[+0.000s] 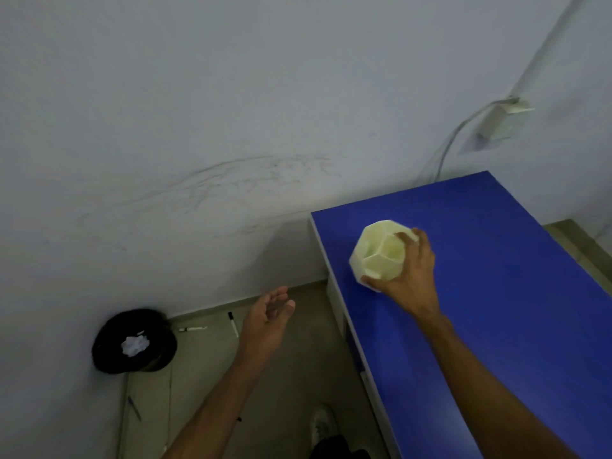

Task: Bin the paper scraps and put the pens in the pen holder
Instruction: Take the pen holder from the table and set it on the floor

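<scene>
My right hand [409, 274] grips a cream faceted pen holder [377, 253] with several inner cells, over the near left part of the blue table [496, 293]. My left hand [268, 318] hangs open over the floor, holding nothing. A black bin [109, 352] stands on the floor by the wall, with crumpled white paper scraps [134, 344] inside. Two white markers with black caps lie on the floor: one [192, 329] right of the bin, another [232, 323] just left of my left hand. A blue pen [134, 407] lies on the floor below the bin.
A white wall runs behind the bin and table. A wall socket with a plug and cable [503, 119] sits above the table's far end. My shoe [321, 424] shows on the tiled floor beside the table's white edge.
</scene>
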Tool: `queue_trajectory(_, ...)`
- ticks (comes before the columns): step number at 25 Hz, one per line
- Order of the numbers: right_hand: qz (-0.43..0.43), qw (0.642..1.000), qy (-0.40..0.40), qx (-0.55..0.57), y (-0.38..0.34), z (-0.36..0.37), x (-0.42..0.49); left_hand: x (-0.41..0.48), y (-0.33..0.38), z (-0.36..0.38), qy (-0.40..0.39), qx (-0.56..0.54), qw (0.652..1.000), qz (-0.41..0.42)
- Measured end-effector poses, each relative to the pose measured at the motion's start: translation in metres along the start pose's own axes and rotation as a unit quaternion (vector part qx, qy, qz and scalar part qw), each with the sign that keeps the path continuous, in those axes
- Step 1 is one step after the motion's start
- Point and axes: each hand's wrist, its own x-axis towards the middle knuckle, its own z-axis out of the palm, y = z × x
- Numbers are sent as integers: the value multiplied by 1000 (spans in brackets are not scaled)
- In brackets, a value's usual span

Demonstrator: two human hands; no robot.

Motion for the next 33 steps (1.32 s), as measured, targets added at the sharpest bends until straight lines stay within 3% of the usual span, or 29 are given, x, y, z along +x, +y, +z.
queue_trajectory(3,-127,985,-112,31,-84,68,-55,-14,-5,-36,55,-33,998,-20)
queue_trajectory(7,-257,938,-233,0,-180,151,-124,-48,-30,-120,193,-89,977,-27)
queue_trajectory(10,-295,902,-314,-6,-223,194,-163,-82,-80,-191,270,-165,943,-102)
queue_trajectory(14,-317,861,-395,-55,-255,254,-210,-116,-165,-260,324,-187,909,-185)
queue_trajectory(25,-376,767,-477,-207,-205,456,-216,-35,-337,-292,390,-237,823,-339)
queue_trajectory(29,-419,727,-500,-215,-155,587,-207,19,-446,-286,422,-224,803,-357)
queue_trajectory(33,-445,724,-491,-190,-91,731,-218,91,-570,-279,436,-186,804,-359)
